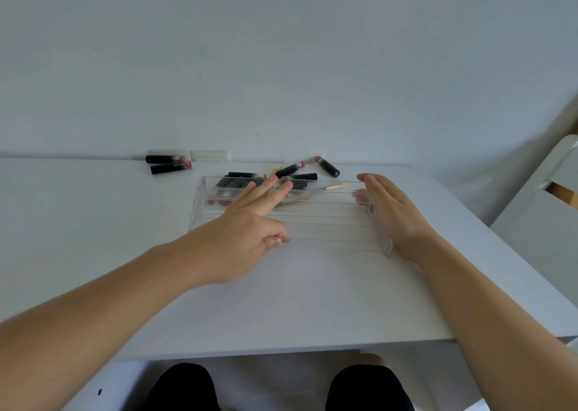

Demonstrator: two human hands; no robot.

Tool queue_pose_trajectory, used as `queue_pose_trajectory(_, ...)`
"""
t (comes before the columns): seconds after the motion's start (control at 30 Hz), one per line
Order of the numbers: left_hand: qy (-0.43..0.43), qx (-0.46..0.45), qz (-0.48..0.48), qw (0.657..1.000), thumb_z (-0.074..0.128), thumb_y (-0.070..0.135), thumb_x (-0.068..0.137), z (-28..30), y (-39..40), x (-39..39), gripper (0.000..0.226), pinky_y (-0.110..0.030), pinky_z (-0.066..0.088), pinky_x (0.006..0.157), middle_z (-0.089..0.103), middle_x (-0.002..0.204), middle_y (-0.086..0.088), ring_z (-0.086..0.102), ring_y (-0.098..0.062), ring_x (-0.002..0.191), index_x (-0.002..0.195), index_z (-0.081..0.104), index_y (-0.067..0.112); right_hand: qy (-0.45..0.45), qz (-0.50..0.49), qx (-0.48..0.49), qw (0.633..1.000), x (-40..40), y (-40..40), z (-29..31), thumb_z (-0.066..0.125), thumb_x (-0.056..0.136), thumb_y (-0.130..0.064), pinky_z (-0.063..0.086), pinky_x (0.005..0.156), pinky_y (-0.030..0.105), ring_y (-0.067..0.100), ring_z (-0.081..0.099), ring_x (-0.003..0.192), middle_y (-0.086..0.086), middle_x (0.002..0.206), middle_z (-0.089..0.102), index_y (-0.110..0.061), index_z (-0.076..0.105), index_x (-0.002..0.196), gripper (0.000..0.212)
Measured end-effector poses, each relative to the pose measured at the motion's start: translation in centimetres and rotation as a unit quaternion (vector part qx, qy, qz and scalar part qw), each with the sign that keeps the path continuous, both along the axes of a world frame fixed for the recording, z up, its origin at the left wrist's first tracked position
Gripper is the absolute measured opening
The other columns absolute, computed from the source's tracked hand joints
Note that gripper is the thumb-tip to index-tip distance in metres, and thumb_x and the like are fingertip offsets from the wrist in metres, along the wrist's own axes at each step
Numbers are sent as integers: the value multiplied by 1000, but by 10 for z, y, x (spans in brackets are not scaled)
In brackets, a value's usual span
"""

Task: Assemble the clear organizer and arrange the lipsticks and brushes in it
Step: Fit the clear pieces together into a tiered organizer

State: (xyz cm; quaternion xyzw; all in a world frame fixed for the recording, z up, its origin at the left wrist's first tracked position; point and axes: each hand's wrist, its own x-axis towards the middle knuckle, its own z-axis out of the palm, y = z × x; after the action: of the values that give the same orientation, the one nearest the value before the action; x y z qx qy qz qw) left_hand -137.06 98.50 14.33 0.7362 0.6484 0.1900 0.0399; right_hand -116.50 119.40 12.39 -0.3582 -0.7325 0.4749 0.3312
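The clear organizer (325, 219) lies flat in the middle of the white table (281, 301), a see-through stepped tray. My left hand (250, 219) hovers over its left half with fingers stretched forward and thumb tucked near the palm. My right hand (387, 210) stands edge-on against the tray's right end, fingers straight. Several black lipsticks (294, 169) and a pale-handled brush (333, 187) lie just behind and partly seen through the tray. Two more lipsticks (170, 167) rest at the back left, another (328, 166) at the back right.
A white wall rises directly behind the table, with a wall socket (209, 155) at the table's back edge. A white chair (544, 223) stands to the right. My knees in dark trousers (184, 388) show below the table's front edge.
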Motion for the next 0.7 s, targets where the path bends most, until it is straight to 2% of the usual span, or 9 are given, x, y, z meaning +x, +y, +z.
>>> queue_pose_trajectory(0.1,-4,-7,4,1000,47,18,107,-3,1,1,28,-20,-19,119,-3,170,3,-30,3,147,113,74,19,1,-3,0,1000,1,1,-1,45,92,-62,44,90,23,0,65,106,-13,110,71,-41,61,124,42)
queue_pose_trajectory(0.2,-8,-18,14,1000,45,19,108,-8,-1,4,28,-26,-18,122,-6,170,3,-28,-3,150,111,73,18,-7,-1,7,1000,0,0,-1,45,89,-65,44,90,24,1,64,107,-13,110,71,-42,61,123,45)
queue_pose_trajectory(0.4,35,34,17,999,46,20,107,-14,-3,5,28,-27,-18,122,-2,170,0,-25,-7,153,110,73,19,-30,-7,12,999,0,0,-1,44,77,-74,44,102,31,-2,63,108,-17,110,70,-58,59,108,38)
queue_pose_trajectory(0.5,57,47,13,997,46,27,107,-13,-6,4,29,-26,-17,122,1,170,2,-20,-7,154,117,73,23,-43,-9,18,999,-1,0,-1,45,77,-75,43,106,35,-1,62,110,-17,111,70,-62,58,108,36)
queue_pose_trajectory(0.6,38,80,13,996,48,43,104,-5,-11,-5,37,-26,-10,124,15,169,1,-3,-7,157,129,68,24,-50,-9,23,998,-1,0,-3,47,77,-74,41,110,41,5,59,118,-14,119,68,-60,55,116,42)
queue_pose_trajectory(0.7,-4,147,79,986,52,45,99,2,-20,-23,47,-25,5,124,34,164,1,19,-9,155,139,60,22,-49,-7,20,999,-1,1,-3,49,77,-74,40,112,44,9,57,123,-10,125,66,-59,55,119,44)
